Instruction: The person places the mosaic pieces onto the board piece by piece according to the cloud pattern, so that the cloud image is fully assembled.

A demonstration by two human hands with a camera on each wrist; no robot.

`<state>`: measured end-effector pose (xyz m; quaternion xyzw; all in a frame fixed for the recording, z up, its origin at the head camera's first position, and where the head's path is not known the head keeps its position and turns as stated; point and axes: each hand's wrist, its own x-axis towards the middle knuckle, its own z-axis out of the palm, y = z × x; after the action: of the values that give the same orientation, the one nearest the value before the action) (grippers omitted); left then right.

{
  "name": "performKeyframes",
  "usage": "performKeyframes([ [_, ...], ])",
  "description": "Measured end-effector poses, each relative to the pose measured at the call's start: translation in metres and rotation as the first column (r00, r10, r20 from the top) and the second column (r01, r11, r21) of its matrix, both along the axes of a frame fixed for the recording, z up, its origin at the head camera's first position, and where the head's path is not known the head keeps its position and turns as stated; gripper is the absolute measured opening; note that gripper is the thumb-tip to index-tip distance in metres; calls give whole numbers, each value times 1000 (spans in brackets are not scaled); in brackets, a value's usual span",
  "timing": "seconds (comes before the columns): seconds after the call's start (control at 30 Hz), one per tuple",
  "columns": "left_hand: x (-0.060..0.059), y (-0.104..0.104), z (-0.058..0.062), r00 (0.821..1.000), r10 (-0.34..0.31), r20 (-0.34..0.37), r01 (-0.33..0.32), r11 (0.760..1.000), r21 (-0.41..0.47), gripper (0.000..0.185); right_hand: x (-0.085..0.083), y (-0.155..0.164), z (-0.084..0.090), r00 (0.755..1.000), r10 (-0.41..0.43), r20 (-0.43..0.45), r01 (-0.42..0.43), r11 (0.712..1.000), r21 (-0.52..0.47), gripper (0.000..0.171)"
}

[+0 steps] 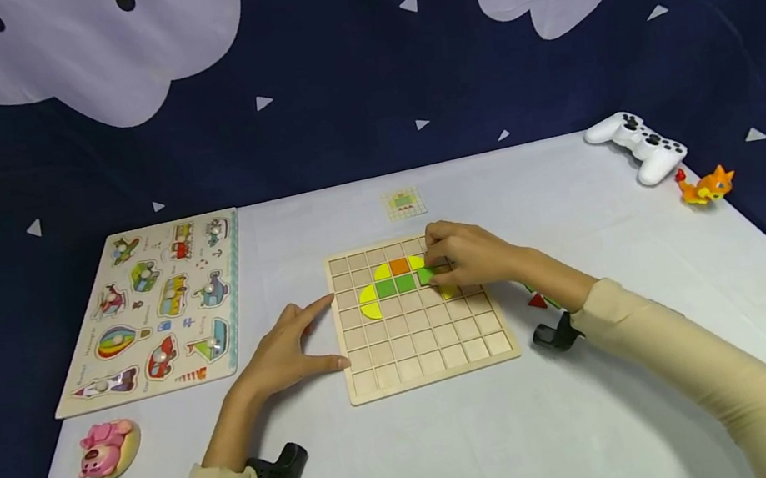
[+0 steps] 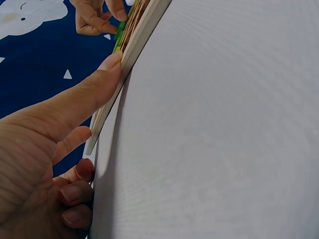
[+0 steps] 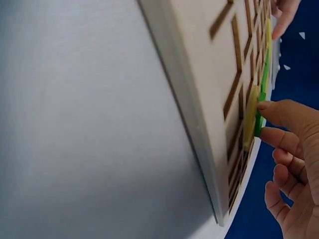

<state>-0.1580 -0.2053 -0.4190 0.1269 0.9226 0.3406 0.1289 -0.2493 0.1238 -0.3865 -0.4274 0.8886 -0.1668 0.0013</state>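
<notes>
A wooden grid board (image 1: pixel 405 349) lies on the white table, with several coloured tiles in its upper cells. My right hand (image 1: pixel 472 253) pinches a green square tile (image 1: pixel 424 276) between thumb and index finger, low over the right end of a green row (image 1: pixel 395 285). In the right wrist view that green tile (image 3: pixel 258 124) stands beside a yellow rounded tile (image 3: pixel 250 117). An orange tile (image 1: pixel 399 267) sits above the row, between yellow rounded pieces. With thumb and index finger spread, my left hand (image 1: pixel 277 358) touches the board's left edge.
A small pattern card (image 1: pixel 404 203) lies behind the board. To the left are a vehicle puzzle board (image 1: pixel 155 311) and a pink toy (image 1: pixel 108 450). A red triangle (image 1: pixel 537 301) shows beneath the right forearm. A white game controller (image 1: pixel 637 146) and orange figurine (image 1: pixel 707 186) stand far right.
</notes>
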Motion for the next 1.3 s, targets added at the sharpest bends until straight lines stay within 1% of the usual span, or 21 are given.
performKeyframes([
  [0.1, 0, 0, 0, 1000, -2, 1, 2, 1000, -1, 101, 0, -1, -2, 1000, 7, 4, -7, 1000, 1, 19],
  [0.33, -1, -2, 1, 1000, -2, 4, 2, 1000, -9, 101, 1, -6, -1, 997, -2, 81, 4, 1000, -23, 12],
  [0.43, 0, -3, 2, 1000, -4, 0, 4, 1000, -8, 101, 1, -7, 1, 997, -6, 75, 7, 1000, -3, 12],
  [0.53, 0, -2, 2, 1000, -5, 0, 5, 1000, -9, 101, 3, -7, 4, 999, -13, 41, 12, 1000, 26, 14],
  [0.63, 0, -1, 2, 1000, -5, 1, 5, 1000, -7, 101, 4, 0, 6, 1000, -28, 2, 28, 1000, 6, 18],
  [0.7, 0, 0, 2, 1000, -5, 0, 5, 1000, -7, 100, 4, 9, 7, 999, -48, -23, 48, 999, -21, 21],
  [0.8, 1, -1, 2, 1000, -5, -2, 5, 1000, -5, 100, 4, 26, 9, 996, -86, -39, 84, 995, -53, 22],
  [0.9, 1, -2, 1, 1000, -8, -5, 8, 1000, 0, 100, 4, 47, 8, 990, -134, -40, 133, 991, -29, 21],
  [1.03, 1, -3, 1, 1000, -15, -12, 15, 1000, 7, 100, 8, 75, 6, 980, -197, -17, 197, 980, 14, 22],
  [1.17, 1, -3, 1, 1000, -20, -14, 20, 1000, 7, 100, 15, 97, 3, 969, -248, 14, 247, 969, 18, 24],
  [1.3, 0, -2, 1, 1000, -21, -11, 21, 1000, 6, 100, 20, 114, 1, 961, -275, 15, 275, 961, 25, 23],
])
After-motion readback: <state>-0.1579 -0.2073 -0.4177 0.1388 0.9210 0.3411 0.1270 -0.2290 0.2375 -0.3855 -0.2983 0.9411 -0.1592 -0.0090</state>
